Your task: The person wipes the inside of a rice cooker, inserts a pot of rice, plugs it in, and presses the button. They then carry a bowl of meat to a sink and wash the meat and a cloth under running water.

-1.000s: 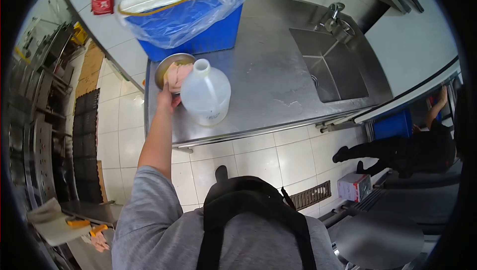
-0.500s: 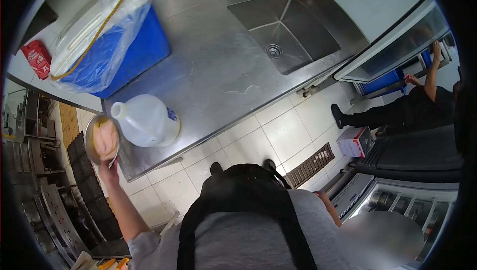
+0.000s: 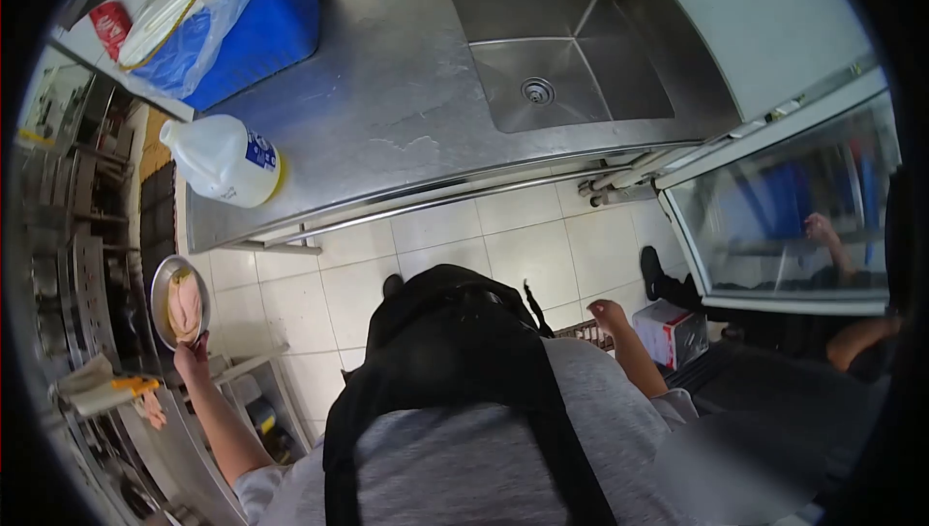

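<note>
As the bowl [image 3: 164, 303] moves farther from the jug [image 3: 222, 160], left hand [image 3: 192, 356] gripping it, right hand [image 3: 607, 315] loosely curled

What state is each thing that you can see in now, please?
Metal bowl: held off the counter by the left hand, containing pink food
Right hand: raised, fingers loosely curled
Jug: upright
Counter: apparently wet in a patch
Blue crate: partly covered by clear plastic
Sink: drain uncovered
Glass door: open
Box: on the floor, top unclear
</note>
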Demonstrator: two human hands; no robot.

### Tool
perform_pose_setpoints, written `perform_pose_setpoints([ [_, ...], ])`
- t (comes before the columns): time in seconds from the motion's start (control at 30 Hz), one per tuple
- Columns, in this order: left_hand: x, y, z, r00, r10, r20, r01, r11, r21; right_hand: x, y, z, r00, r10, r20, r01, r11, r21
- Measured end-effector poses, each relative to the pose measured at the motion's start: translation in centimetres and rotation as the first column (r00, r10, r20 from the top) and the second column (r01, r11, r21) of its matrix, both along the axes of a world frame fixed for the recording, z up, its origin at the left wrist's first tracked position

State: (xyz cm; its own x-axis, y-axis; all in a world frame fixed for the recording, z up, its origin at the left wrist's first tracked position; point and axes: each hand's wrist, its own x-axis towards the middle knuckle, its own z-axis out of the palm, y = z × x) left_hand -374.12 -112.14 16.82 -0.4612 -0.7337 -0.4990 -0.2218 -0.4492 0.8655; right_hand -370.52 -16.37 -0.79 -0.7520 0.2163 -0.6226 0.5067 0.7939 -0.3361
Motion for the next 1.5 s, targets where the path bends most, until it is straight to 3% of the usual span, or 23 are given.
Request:
perform_pose_setpoints([
  [0.17,3.5,13.1,1.2,0.996,-0.094,0.006,0.095,0.995,-0.038,-6.1,3.5,0.2,0.989,0.107,-0.106,-0.113,0.992,-0.054],
  [0.3,-0.1,24.4,3.1,0.993,-0.108,0.044,0.109,0.993,-0.035,-7.8,4.0,-0.6,0.982,0.170,-0.083,-0.176,0.981,-0.079],
  [0.33,-2.0,27.2,3.6,0.987,-0.156,0.038,0.157,0.987,-0.030,-7.9,4.2,0.0,0.982,0.175,-0.066,-0.184,0.969,-0.166],
  [0.4,-6.6,32.2,4.7,0.963,-0.264,0.057,0.264,0.965,0.008,-7.6,5.4,-0.4,0.974,0.225,-0.007,-0.223,0.959,-0.174],
  [0.47,-11.9,37.4,6.0,0.933,-0.359,-0.011,0.359,0.933,0.027,-5.9,8.1,-1.0,0.988,0.127,0.082,-0.109,0.973,-0.202],
  [0.5,-14.8,39.9,6.4,0.912,-0.409,-0.028,0.410,0.912,0.036,-4.5,11.2,-4.3,0.955,0.146,0.257,-0.100,0.978,-0.184],
  [0.53,-17.5,42.0,6.8,0.888,-0.458,-0.046,0.460,0.887,0.044,-0.7,15.7,-9.4,0.997,0.073,0.009,-0.068,0.956,-0.286],
  [0.57,-20.4,43.8,6.8,0.860,-0.509,-0.035,0.510,0.857,0.073,-0.6,15.7,-6.8,0.957,0.233,0.172,-0.242,0.970,0.035],
  [0.6,-23.1,45.2,6.1,0.819,-0.569,-0.071,0.574,0.814,0.092,-0.1,15.9,-4.4,0.962,0.210,0.174,-0.220,0.975,0.041],
  [0.67,-28.7,50.6,7.4,0.760,-0.646,-0.077,0.650,0.756,0.072,-1.1,18.0,-0.3,0.995,-0.010,0.096,0.015,0.999,-0.043],
  [0.73,-33.8,55.7,7.7,0.707,-0.695,-0.135,0.707,0.701,0.094,-8.8,16.3,10.5,0.982,-0.189,0.018,0.188,0.954,-0.235],
  [0.77,-36.2,58.0,7.1,0.671,-0.723,-0.166,0.741,0.661,0.119,-10.4,17.3,10.7,0.930,-0.368,0.017,0.358,0.892,-0.278],
  [0.8,-38.4,60.2,6.4,0.647,-0.740,-0.186,0.763,0.631,0.142,-13.6,17.4,12.4,0.892,-0.450,-0.025,0.420,0.850,-0.317],
  [0.87,-42.5,64.7,4.7,0.616,-0.767,-0.179,0.788,0.599,0.144,-23.1,15.5,18.8,0.864,-0.454,-0.217,0.371,0.866,-0.335],
  [0.93,-45.9,68.7,2.1,0.602,-0.787,-0.135,0.794,0.571,0.209,-31.8,15.7,21.4,0.862,-0.363,-0.354,0.197,0.884,-0.424],
  [1.0,-48.5,72.6,-2.0,0.641,-0.762,-0.095,0.755,0.604,0.255,-41.1,14.8,23.4,0.824,-0.137,-0.550,-0.075,0.935,-0.346],
  [1.07,-50.2,76.4,-4.4,0.693,-0.708,-0.137,0.709,0.635,0.306,-50.2,15.3,20.7,0.715,0.215,-0.665,-0.429,0.886,-0.175],
  [1.13,-52.0,78.8,-9.6,0.744,-0.661,-0.093,0.641,0.669,0.375,-58.9,14.2,18.3,0.604,0.459,-0.652,-0.578,0.815,0.038],
  [1.2,-53.9,81.0,-12.1,0.777,-0.629,-0.024,0.595,0.721,0.355,-68.1,13.1,14.3,0.548,0.593,-0.590,-0.642,0.750,0.157],
  [1.27,-55.9,82.0,-15.0,0.755,-0.648,0.103,0.593,0.741,0.314,-76.0,10.9,12.0,0.342,0.625,-0.702,-0.565,0.733,0.378],
  [1.33,-57.4,82.1,-19.8,0.793,-0.597,0.122,0.535,0.778,0.330,-81.6,8.6,11.9,0.243,0.653,-0.718,-0.451,0.731,0.512],
  [1.4,-58.1,82.2,-23.2,0.817,-0.559,0.138,0.490,0.801,0.343,-85.0,7.5,10.5,0.184,0.739,-0.649,-0.354,0.665,0.657],
  [1.5,-58.9,82.1,-25.7,0.859,-0.501,0.105,0.439,0.827,0.351,-87.4,8.5,6.9,0.165,0.828,-0.536,-0.343,0.557,0.756],
])
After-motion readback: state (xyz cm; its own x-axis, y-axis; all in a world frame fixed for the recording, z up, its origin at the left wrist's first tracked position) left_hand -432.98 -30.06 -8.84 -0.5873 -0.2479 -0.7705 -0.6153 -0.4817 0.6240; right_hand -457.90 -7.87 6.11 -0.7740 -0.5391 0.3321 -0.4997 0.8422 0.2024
